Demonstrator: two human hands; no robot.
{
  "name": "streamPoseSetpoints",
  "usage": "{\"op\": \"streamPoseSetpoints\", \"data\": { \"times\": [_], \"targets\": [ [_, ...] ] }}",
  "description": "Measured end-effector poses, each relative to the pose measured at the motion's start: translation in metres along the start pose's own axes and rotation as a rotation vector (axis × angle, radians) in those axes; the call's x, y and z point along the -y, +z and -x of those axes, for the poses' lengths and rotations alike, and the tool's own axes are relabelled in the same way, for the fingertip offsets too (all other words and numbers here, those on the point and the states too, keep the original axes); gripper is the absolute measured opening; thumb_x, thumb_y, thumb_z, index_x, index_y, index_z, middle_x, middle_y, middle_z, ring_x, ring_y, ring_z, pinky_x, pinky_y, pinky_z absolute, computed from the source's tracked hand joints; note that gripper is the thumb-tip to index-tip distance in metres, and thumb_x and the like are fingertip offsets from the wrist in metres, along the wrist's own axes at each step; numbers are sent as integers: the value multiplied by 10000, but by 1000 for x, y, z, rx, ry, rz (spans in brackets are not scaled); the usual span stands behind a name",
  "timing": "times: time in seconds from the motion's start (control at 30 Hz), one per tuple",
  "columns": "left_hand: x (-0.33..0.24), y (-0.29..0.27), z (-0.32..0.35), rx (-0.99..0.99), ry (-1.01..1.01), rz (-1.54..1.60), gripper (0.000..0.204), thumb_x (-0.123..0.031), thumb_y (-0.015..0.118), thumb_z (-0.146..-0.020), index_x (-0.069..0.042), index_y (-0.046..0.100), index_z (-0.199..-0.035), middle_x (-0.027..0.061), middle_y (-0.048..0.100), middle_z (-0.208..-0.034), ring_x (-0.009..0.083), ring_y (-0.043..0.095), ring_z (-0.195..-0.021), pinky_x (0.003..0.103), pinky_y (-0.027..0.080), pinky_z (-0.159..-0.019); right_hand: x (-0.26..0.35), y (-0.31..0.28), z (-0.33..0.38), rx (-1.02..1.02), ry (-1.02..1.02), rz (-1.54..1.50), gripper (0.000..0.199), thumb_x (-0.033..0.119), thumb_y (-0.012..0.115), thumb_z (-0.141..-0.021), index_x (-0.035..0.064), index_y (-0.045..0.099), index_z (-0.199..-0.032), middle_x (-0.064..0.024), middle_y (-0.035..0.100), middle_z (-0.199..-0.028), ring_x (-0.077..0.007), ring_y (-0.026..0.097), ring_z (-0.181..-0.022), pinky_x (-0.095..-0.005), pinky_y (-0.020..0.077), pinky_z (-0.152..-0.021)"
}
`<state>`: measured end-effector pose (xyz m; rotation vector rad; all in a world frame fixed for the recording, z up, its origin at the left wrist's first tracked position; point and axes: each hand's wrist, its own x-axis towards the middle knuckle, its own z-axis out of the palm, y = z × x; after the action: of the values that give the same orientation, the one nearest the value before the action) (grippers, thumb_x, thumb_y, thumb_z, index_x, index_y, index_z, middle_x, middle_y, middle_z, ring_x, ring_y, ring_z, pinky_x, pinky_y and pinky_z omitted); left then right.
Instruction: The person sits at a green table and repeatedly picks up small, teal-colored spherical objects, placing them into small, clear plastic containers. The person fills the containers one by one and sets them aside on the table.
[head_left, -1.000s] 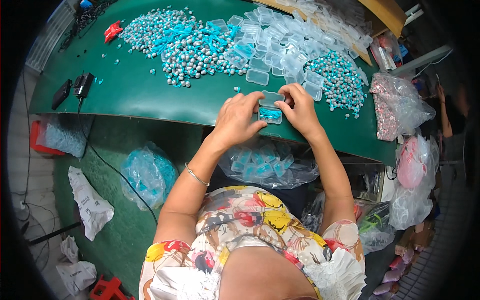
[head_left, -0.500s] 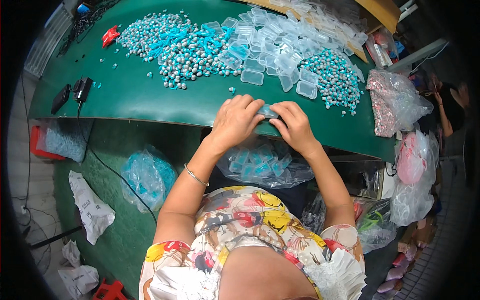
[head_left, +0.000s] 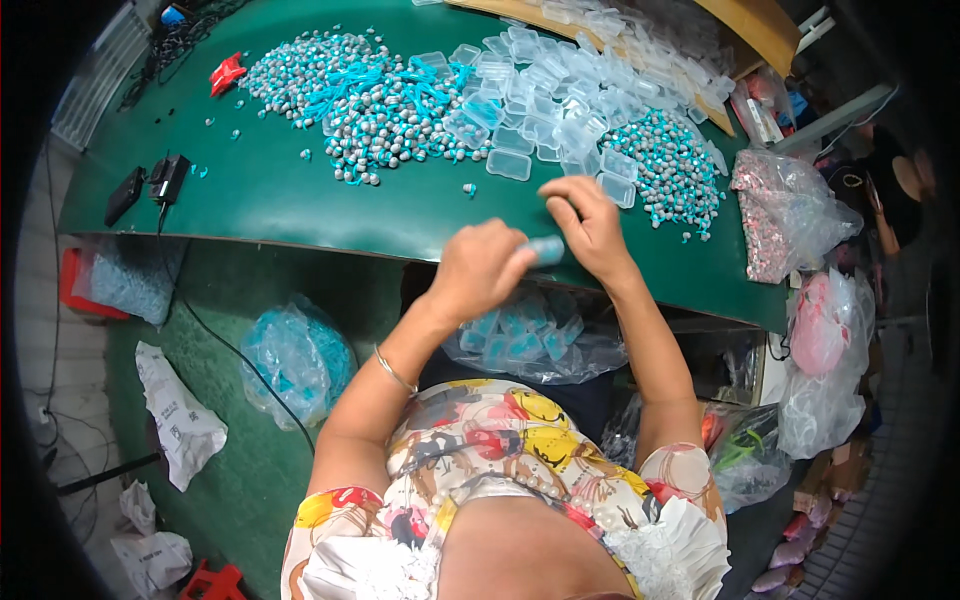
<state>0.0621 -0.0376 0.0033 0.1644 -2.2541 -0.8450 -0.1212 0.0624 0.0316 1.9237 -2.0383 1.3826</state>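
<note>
My left hand (head_left: 480, 265) is closed around a small clear plastic box (head_left: 545, 250) with something blue in it, blurred by motion, at the table's front edge. Apart from the box, my right hand (head_left: 590, 225) is over the green table with its thumb and fingers spread and nothing visible in them. Just beyond it lies a heap of empty clear boxes (head_left: 510, 165). To the right is a smaller pile of grey-and-blue pieces (head_left: 660, 170). A larger heap of grey-and-blue earplug-like pieces (head_left: 370, 145) with blue cords spreads to the left. Below my hands, a plastic bag (head_left: 580, 362) holds several filled boxes (head_left: 525, 345).
A carton (head_left: 765, 30) with more clear boxes stands at the back right. Bags of pink-and-grey pieces (head_left: 765, 215) sit on the right edge. A black device (head_left: 168, 180) with a cable lies left. On the floor is a bag of blue things (head_left: 295, 355).
My right hand has let go of the small box and moved up toward the empty boxes. My left hand has kept the box and brought it lower, toward the table edge.
</note>
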Motion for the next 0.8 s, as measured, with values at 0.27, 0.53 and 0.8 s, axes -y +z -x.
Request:
{"op": "streamPoseSetpoints", "data": {
  "times": [0.27,0.53,0.8],
  "targets": [
    [-25,43,45,251,123,-72,236,-275,722,-860,-54,641,-886,98,632,-810,303,634,-709,422,495,-642,-26,-1,-7,-97,46,802,441,177,749,-784,105,622,-1200,-75,649,-1110,-274,609,-1040,-463,382,-950],
    [-21,47,47,281,5,-22,205,-188,712,-854,-50,664,-998,141,667,-815,338,676,-748,434,528,-618,-33,-22,5,-340,9,542,262,-22,626,-814,44,682,-1062,-138,697,-985,-337,657,-923,-415,527,-818],
    [17,-31,-13,-105,-148,-216,209,-59,693,-846,-56,667,-1054,144,641,-924,348,656,-805,443,520,-686,-20,-29,21,-337,319,-81,259,-38,604,-874,19,681,-1114,-78,705,-940,-138,652,-799,-270,509,-731]
  ]
}}
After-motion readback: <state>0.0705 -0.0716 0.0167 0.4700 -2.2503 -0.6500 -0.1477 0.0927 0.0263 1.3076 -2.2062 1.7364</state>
